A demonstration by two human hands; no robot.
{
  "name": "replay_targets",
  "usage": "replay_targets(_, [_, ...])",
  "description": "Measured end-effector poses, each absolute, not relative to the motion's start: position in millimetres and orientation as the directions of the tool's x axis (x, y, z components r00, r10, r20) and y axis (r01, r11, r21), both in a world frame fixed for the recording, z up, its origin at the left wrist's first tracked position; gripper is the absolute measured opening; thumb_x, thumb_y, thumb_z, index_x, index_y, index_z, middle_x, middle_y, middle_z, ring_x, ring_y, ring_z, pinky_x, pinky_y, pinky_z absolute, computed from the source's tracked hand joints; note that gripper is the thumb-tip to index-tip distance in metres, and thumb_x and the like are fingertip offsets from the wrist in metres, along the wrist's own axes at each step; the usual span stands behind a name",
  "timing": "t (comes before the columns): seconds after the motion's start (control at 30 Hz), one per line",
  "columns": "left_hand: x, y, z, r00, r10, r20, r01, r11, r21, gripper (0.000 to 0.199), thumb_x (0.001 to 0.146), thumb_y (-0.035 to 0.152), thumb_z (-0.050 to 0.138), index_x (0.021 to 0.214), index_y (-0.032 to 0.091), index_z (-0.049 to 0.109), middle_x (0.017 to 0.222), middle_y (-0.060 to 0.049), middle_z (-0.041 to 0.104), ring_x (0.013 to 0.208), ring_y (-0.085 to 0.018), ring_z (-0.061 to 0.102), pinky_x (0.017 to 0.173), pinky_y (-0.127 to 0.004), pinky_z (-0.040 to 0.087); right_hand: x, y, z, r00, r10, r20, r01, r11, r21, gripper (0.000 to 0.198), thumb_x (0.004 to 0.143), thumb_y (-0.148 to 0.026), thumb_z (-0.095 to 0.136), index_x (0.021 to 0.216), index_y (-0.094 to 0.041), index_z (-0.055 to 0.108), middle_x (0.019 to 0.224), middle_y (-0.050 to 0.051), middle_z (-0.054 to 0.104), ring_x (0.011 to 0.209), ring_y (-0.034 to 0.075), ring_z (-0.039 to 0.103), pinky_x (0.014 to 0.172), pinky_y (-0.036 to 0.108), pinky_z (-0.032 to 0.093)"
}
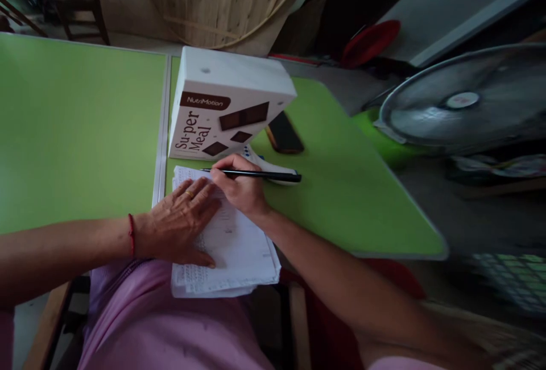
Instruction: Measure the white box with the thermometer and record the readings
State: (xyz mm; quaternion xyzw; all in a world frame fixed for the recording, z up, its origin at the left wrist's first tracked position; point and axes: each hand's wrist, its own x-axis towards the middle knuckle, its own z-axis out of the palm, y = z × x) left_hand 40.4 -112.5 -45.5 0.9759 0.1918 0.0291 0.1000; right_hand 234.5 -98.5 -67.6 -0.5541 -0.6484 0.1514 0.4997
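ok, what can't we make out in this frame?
All in the head view:
Paper: writing too small to read; part covered by the left hand.
Pen: tip too small to tell whether it touches the paper.
White object: partly hidden by the right hand, pen and box.
Phone: one end hidden by the box.
Fan: cut off by the right edge; blades blurred.

Red wristband [132, 236], seemingly pink top [170, 324].

On the green table [341, 211] we noted: box [213, 120] upright, phone [285, 133] beside it, white item [269, 166], papers [245, 245] overhanging the near edge [405, 256].
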Motion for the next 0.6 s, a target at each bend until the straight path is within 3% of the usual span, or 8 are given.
replay_targets(0.13, [41.7,-115.0,-38.9,0.9,0.435,-0.035,0.435,-0.887,0.156,0.119,0.077,0.076,0.079,0.157,-0.003,0.039,0.167,-0.034,0.033,0.162,-0.047,0.021,0.131,-0.055,0.025,235.9,-96.9,-70.0,0.078,0.853,0.517,0.627,0.362,-0.69,0.015,0.08,-0.039,0.062,0.073,-0.027,0.057,0.064,0.0,0.064,0.062,0.019,0.059,0.066,0.033,0.054])
replay_targets(0.3, [42.1,-114.9,-39.8,0.906,0.424,-0.015,0.421,-0.894,0.157,0.114,0.075,0.078,0.08,0.151,-0.001,0.048,0.166,-0.034,0.036,0.161,-0.048,0.024,0.132,-0.053,0.023,235.5,-95.4,-70.5,0.082,0.831,0.55,0.603,0.398,-0.692,0.012,0.078,-0.035,0.06,0.071,-0.026,0.058,0.062,0.0,0.066,0.059,0.018,0.059,0.063,0.032,0.053])
replay_targets(0.6, [44.3,-114.3,-38.7,0.905,0.422,-0.045,0.424,-0.901,0.091,0.12,0.076,0.08,0.078,0.153,-0.004,0.044,0.167,-0.036,0.033,0.161,-0.048,0.024,0.131,-0.053,0.026,239.3,-94.1,-73.6,0.061,0.846,0.53,0.627,0.381,-0.68,0.013,0.081,-0.035,0.064,0.073,-0.026,0.062,0.064,-0.001,0.067,0.061,0.018,0.061,0.065,0.031,0.052])
